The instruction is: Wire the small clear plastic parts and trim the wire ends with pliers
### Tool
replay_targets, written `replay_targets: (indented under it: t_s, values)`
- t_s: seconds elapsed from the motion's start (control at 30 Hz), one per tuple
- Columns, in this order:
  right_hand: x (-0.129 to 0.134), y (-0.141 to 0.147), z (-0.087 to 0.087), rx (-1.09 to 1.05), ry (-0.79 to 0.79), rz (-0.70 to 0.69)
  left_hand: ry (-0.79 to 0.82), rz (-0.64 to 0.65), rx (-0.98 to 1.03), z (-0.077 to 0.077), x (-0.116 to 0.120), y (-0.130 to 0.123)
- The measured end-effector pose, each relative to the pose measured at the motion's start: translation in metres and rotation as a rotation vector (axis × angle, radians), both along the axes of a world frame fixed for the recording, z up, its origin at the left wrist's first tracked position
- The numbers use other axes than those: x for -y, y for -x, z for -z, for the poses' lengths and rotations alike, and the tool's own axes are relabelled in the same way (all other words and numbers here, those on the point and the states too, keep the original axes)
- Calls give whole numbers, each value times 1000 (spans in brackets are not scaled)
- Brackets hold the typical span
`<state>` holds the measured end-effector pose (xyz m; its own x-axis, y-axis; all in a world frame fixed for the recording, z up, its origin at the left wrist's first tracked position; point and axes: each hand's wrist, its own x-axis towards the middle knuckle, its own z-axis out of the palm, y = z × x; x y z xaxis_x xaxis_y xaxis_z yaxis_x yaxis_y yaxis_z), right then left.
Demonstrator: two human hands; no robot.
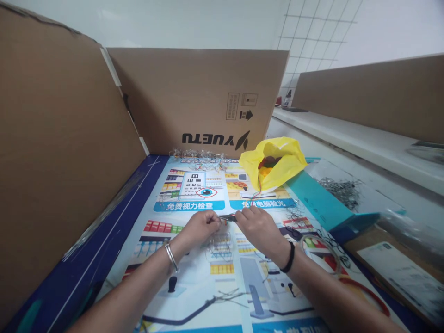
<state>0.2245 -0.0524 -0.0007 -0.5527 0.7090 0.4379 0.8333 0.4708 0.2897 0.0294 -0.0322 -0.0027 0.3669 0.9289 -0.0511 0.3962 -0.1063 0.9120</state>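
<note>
My right hand [256, 229] is closed around a pair of pliers [227, 217], whose dark narrow jaws point left. Against their tip is my left hand [204, 225], its thumb and fingers pinched together; what lies between them is too small to make out. Thin coloured wires [255, 199] run from beside my right hand up to a yellow plastic bag [277, 162], which stands open with red and yellow contents. Just below the jaws, fine thin wire [220, 243] spreads loosely over the printed sheet [239, 273].
A tangle of wire bits [201, 155] lies along the back cardboard panel [194, 97]. Another panel [62, 115] rises at left. At right are a teal box [319, 203], a wire coil [335, 252] and a brown package [398, 273]. A dark cable [187, 319] lies in front.
</note>
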Motion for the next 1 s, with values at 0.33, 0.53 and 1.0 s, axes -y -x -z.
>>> replay_targets:
  t_s: [0.33,0.53,1.0]
  values:
    - [-5,-4,1,-11,107,-6,-115,38,-76,-2,-5,8]
    - [-4,-4,-2,10,90,-7,-399,20,-201,-5,-4,6]
    - [2,1,-6,69,56,-46,-514,-5,-436,-5,-3,5]
